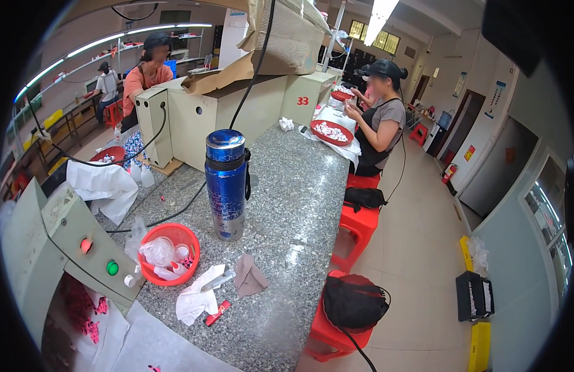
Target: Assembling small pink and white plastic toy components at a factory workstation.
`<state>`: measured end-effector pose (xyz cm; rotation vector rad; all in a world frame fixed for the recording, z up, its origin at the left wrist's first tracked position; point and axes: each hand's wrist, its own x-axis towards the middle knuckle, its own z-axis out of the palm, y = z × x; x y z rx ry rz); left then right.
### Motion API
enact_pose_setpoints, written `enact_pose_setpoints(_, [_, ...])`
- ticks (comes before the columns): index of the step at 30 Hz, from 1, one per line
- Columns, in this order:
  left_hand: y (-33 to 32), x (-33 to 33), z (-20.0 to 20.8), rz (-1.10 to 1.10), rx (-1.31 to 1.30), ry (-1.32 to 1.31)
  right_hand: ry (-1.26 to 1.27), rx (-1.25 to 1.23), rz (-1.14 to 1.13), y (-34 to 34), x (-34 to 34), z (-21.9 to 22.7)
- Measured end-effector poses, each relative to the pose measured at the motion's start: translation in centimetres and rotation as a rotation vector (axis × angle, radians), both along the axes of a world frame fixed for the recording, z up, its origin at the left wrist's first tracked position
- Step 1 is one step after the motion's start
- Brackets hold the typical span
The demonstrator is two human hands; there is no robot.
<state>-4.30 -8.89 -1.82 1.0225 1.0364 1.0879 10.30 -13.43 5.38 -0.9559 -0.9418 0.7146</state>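
Note:
Neither my left hand nor my right hand shows in the head view. On the speckled grey stone worktop [284,217] stands a blue metal flask [226,192] with worn, silvery paint low down. Left of it, a red plastic basket [196,255] holds a clear plastic bag and small white containers. In front lie a crumpled white tissue [195,305], a silver blade-like tool [217,280], a small red packet-like item [218,314] and a folded grey-brown cloth [249,276]. A pale machine [76,229] with red and green buttons stands at the left, bright pink pieces [92,325] beneath it.
Red stools [359,232] line the worktop's right edge, one bearing a black bag [355,302]. Farther along, a seated person [383,127] works by a red tray [347,137] of white pieces. Another person [152,74] is beyond the pale cabinets [237,118]. A black cable crosses the worktop.

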Motion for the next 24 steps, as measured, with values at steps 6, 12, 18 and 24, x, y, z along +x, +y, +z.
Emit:
enact_pose_setpoints(6, [0.2, -0.7, -0.5, -0.054, 0.070, -0.115, 0.023, -0.024, 0.043, 0.1, -0.2, 0.1])
enact_pose_setpoints(12, [0.0, 1.0, 1.7, -0.007, 0.007, -0.041, 0.027, -0.015, 0.036, 0.4, -0.1, 0.0])
enact_pose_setpoints(18, [0.0, 0.1, 0.7, -0.009, 0.019, -0.099, 0.033, -0.011, 0.041, 0.2, -0.1, 0.0])
enact_pose_setpoints(24, [2.1, -7.3, -8.4, -0.196, 0.050, -0.079, 0.023, -0.028, -0.033, -0.6, -0.9, 0.0])
